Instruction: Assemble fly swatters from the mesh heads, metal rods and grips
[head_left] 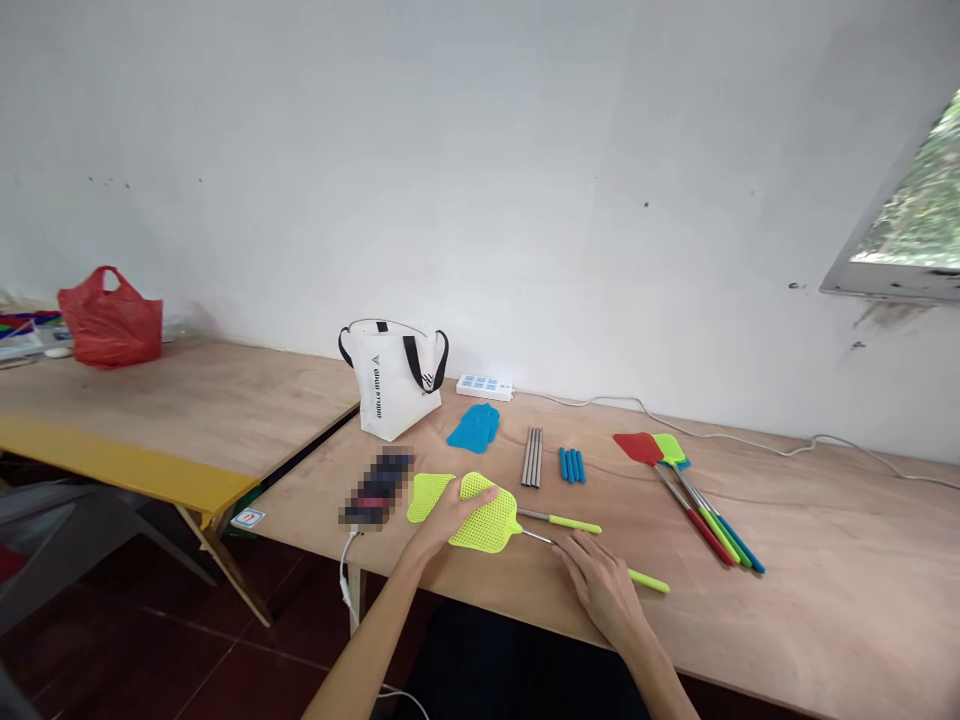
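Observation:
My left hand (444,522) grips a yellow-green fly swatter (491,525) by its perforated head, thumb lying on top and the other fingers mostly hidden. Over the metal shaft of that same swatter my right hand (604,585) is closed, and the handle sticks out beyond it to the right. A second yellow-green fly swatter (575,524) lies just behind, its head partly covered by my left hand and the first swatter. Further back are blue swatter heads (474,428), several metal rods (532,458) side by side, and several short blue handles (572,465).
Red, green and blue fly swatters (697,510) lie together on the right of the wooden table (840,580). A white bag (397,385), a power strip (484,387) and a blurred-out device (379,490) with a cable stand left. A red plastic bag (112,320) sits on another table.

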